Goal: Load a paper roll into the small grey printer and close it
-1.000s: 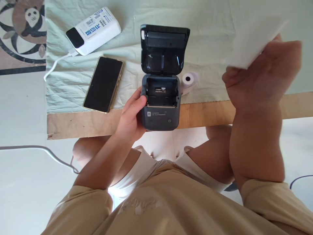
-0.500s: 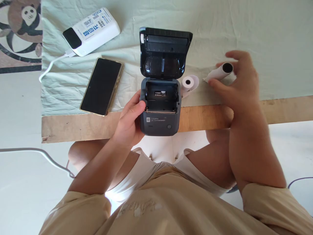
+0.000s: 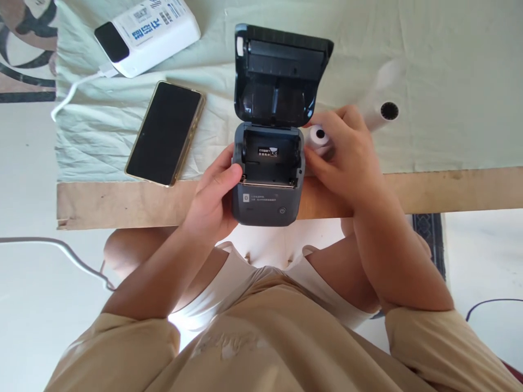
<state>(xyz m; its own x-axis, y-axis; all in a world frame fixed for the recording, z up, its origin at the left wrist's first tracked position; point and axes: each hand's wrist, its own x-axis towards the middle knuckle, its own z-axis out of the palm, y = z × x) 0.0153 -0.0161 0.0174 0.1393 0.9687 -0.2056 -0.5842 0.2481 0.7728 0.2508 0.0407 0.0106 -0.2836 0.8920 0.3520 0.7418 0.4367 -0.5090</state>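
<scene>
- Printer (image 3: 267, 188), dark grey, lid up, at the board's near edge.
- Left hand (image 3: 212, 201) grasps its left side.
- Right hand (image 3: 347, 158) closes on paper roll (image 3: 318, 136), just right of the printer.
- Phone (image 3: 165, 133), left on the cloth.

Count by kind, telegraphic:

- Hands: two — left hand (image 3: 212, 198), right hand (image 3: 347, 158).
- Small dark printer (image 3: 267, 185): one, lid open.
- Paper rolls: two — small roll (image 3: 318, 136) just beside printer, under right hand's fingers; longer roll (image 3: 378, 111) further right, apart.
- Phone (image 3: 165, 133): one, dark screen up.
- White power bank (image 3: 147, 32): one.
- White cable (image 3: 75, 90) at power bank: one.
- Pale green cloth (image 3: 429, 65): one.
- Wooden desk (image 3: 122, 204): one.
- Cables on floor: two — white (image 3: 61, 253) at left, dark (image 3: 490, 305) at right.
</scene>
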